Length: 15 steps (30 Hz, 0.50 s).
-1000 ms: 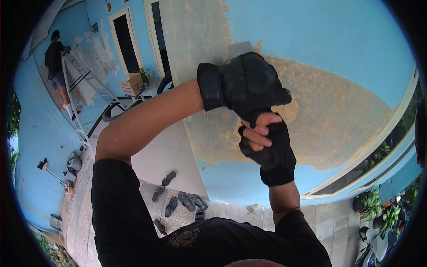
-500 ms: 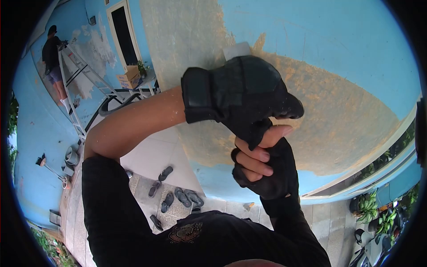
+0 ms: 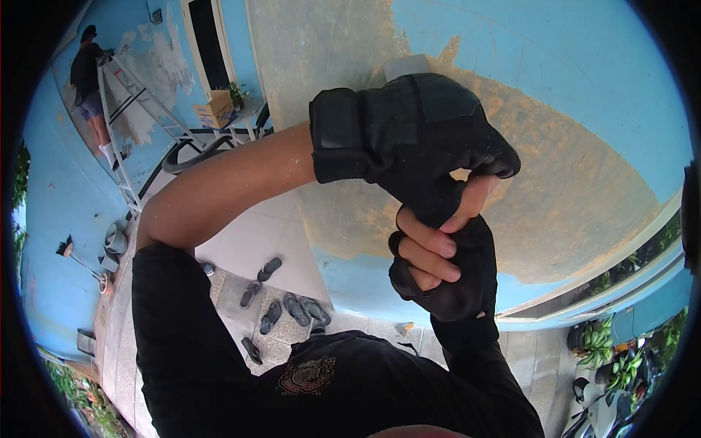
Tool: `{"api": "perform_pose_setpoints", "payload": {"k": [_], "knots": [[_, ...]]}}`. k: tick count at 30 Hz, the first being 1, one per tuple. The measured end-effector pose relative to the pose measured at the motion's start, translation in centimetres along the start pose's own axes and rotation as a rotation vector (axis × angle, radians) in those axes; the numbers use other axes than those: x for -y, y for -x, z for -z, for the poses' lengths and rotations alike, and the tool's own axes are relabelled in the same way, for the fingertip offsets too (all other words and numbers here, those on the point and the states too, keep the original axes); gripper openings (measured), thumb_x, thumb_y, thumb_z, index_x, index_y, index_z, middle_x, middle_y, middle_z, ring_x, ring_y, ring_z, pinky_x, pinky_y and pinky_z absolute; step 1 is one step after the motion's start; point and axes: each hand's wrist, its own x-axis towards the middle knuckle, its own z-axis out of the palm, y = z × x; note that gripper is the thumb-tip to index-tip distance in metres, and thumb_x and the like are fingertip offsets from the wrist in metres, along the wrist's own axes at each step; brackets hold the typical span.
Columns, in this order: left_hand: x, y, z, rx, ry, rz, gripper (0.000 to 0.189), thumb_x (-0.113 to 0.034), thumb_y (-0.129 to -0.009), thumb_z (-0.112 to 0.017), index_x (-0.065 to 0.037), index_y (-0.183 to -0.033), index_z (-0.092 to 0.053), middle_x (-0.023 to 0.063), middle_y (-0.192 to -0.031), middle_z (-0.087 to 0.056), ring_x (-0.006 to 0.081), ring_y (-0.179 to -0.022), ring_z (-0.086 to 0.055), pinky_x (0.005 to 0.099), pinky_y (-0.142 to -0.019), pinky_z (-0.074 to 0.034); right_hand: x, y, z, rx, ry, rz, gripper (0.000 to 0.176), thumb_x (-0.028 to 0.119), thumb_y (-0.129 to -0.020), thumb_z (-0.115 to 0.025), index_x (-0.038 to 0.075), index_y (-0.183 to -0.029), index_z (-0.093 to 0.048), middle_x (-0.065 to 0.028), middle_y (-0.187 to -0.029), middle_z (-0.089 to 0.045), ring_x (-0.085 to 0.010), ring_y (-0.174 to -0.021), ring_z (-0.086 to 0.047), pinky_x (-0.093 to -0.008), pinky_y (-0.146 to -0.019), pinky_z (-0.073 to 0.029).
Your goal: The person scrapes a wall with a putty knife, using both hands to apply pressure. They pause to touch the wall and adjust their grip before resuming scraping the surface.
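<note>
Both my hands wear black gloves and meet in front of a wall [image 3: 555,175] with a broad bare patch of grey and tan in its blue paint. My left hand [image 3: 431,128] is curled with its back upward. From behind its far side sticks out the flat grey blade of a scraper [image 3: 406,67]; the handle is hidden in the fist. Below it my right hand [image 3: 449,259], with bare fingertips, has its fingers folded. They press against the thumb side of the left glove [image 3: 445,212] and appear to pinch it; the exact grip is partly hidden.
Far left, another person [image 3: 89,91] stands on a stepladder [image 3: 128,109] by a patchy wall. A cardboard box [image 3: 214,111] sits on a small table. Several sandals [image 3: 292,310] lie on the floor. A broom [image 3: 80,261] leans at left; plants [image 3: 602,343] and a motorbike [image 3: 606,409] are at lower right.
Both hands have shifted slightly up and right in view, still together, while the camera view has moved too. The right fingers remain folded against the left glove.
</note>
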Motion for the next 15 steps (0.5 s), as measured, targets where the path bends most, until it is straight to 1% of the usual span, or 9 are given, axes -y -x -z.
{"api": "perform_pose_setpoints", "payload": {"k": [2, 3, 5, 7, 9, 12, 13, 15], "knots": [[0.2, 0.5, -0.2, -0.013, -0.026, -0.018, 0.027, -0.029, -0.077, -0.069, -0.010, -0.096, -0.074, 0.0076, -0.073, -0.068, 0.0293, -0.067, -0.065, 0.0394, -0.060, -0.051, -0.8, -0.1, -0.5, -0.070, 0.102, 0.096, 0.014, 0.012, -0.093, -0.046, 0.013, -0.079, -0.044, 0.0032, -0.065, -0.043, -0.0072, -0.046, -0.036, -0.0240, -0.045, -0.030], [0.2, 0.7, -0.5, -0.026, -0.058, -0.039, 0.027, -0.028, -0.077, -0.068, -0.010, -0.096, -0.074, 0.0075, -0.073, -0.068, 0.0293, -0.067, -0.065, 0.0393, -0.060, -0.051, -0.8, 0.3, -0.1, -0.079, 0.096, 0.099, 0.014, 0.012, -0.093, -0.046, 0.013, -0.079, -0.044, 0.0032, -0.065, -0.043, -0.0072, -0.046, -0.036, -0.0240, -0.045, -0.030], [0.2, 0.6, -0.7, -0.048, -0.052, -0.054, 0.026, -0.027, -0.077, -0.068, -0.009, -0.095, -0.074, 0.0082, -0.073, -0.068, 0.0290, -0.066, -0.065, 0.0392, -0.060, -0.051, -0.1, 0.5, 0.9, -0.012, 0.110, 0.016, 0.012, 0.011, -0.092, -0.045, 0.013, -0.080, -0.044, 0.0034, -0.065, -0.042, -0.0063, -0.046, -0.036, -0.0238, -0.046, -0.030], [0.3, 0.4, -0.6, -0.077, -0.036, -0.063, 0.026, -0.027, -0.078, -0.067, -0.009, -0.095, -0.074, 0.0089, -0.073, -0.068, 0.0287, -0.065, -0.066, 0.0391, -0.059, -0.052, 0.2, 0.0, -0.3, -0.011, 0.074, 0.036, 0.011, 0.010, -0.091, -0.045, 0.013, -0.080, -0.044, 0.0033, -0.065, -0.042, -0.0065, -0.046, -0.036, -0.0238, -0.046, -0.031], [0.9, -0.1, 0.0, -0.030, 0.063, 0.012, 0.022, -0.025, -0.080, -0.065, -0.008, -0.093, -0.074, 0.0091, -0.070, -0.068, 0.0283, -0.062, -0.066, 0.0383, -0.057, -0.052, 0.0, -0.2, -0.9, 0.016, 0.007, 0.047, 0.011, 0.010, -0.089, -0.046, 0.012, -0.079, -0.044, 0.0032, -0.065, -0.042, -0.0071, -0.045, -0.035, -0.0238, -0.046, -0.030], [-0.3, 0.1, -0.3, -0.029, -0.015, 0.019, 0.019, -0.022, -0.081, -0.064, -0.008, -0.091, -0.074, 0.0092, -0.070, -0.069, 0.0271, -0.060, -0.066, 0.0363, -0.057, -0.053, -0.1, 0.7, -0.1, -0.025, 0.015, 0.024, 0.011, 0.010, -0.090, -0.046, 0.012, -0.079, -0.045, 0.0029, -0.065, -0.042, -0.0068, -0.046, -0.034, -0.0233, -0.046, -0.031], [0.1, -0.2, 0.0, -0.032, -0.028, 0.011, 0.019, -0.022, -0.081, -0.064, -0.008, -0.091, -0.074, 0.0092, -0.070, -0.069, 0.0271, -0.060, -0.066, 0.0363, -0.057, -0.053, 0.2, 0.3, -0.1, -0.016, 0.028, 0.023, 0.011, 0.010, -0.090, -0.046, 0.012, -0.079, -0.045, 0.0029, -0.065, -0.042, -0.0068, -0.046, -0.034, -0.0233, -0.046, -0.031], [0.5, -0.6, 0.3, -0.018, 0.008, -0.018, 0.018, -0.020, -0.081, -0.063, -0.008, -0.089, -0.074, 0.0094, -0.069, -0.069, 0.0256, -0.059, -0.067, 0.0346, -0.058, -0.054, 0.5, -0.3, -0.3, 0.076, 0.004, 0.012, 0.011, 0.009, -0.089, -0.045, 0.012, -0.078, -0.045, 0.0027, -0.065, -0.040, -0.0065, -0.046, -0.034, -0.0231, -0.046, -0.031]]}}
